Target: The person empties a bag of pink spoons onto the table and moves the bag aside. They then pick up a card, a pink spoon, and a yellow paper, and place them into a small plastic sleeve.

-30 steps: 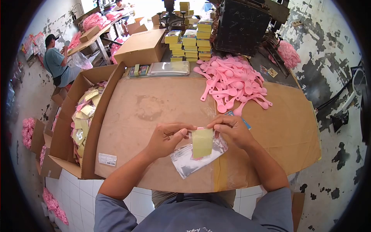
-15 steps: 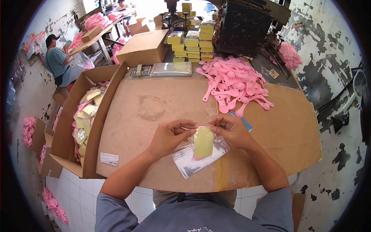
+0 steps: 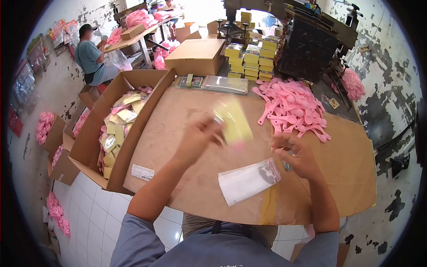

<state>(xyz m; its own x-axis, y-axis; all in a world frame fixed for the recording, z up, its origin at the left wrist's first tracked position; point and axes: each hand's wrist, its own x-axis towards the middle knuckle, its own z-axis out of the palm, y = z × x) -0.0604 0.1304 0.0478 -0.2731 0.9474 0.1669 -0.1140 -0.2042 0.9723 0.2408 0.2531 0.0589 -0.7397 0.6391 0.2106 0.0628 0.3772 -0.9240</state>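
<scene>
My left hand [image 3: 201, 138] is closed on a clear plastic packet [image 3: 235, 122] with a yellow card and something pink inside. The packet is tilted and smeared by motion above the cardboard tabletop. To the right, my right hand [image 3: 297, 155] has let its fingers part, half curled, with nothing seen in them. It hovers by a small blue card [image 3: 287, 166], partly hidden beneath it. A stack of clear plastic bags [image 3: 247, 183] lies between my forearms. Beyond my right hand rises a heap of pink spoons [image 3: 293, 107].
On the left, a long open carton [image 3: 147, 116] holds many finished-looking packets [image 3: 116, 129]. At the back stand a closed box [image 3: 195, 55], stacks of yellow cards [image 3: 251, 60], a pile of clear sleeves [image 3: 226, 84] and a black machine [image 3: 307, 42]. Another person [image 3: 91, 55] sits far left.
Both hands held the packet over the bags; now only my left hand has it, farther forward. My right hand has released it and moved right. The view has turned left.
</scene>
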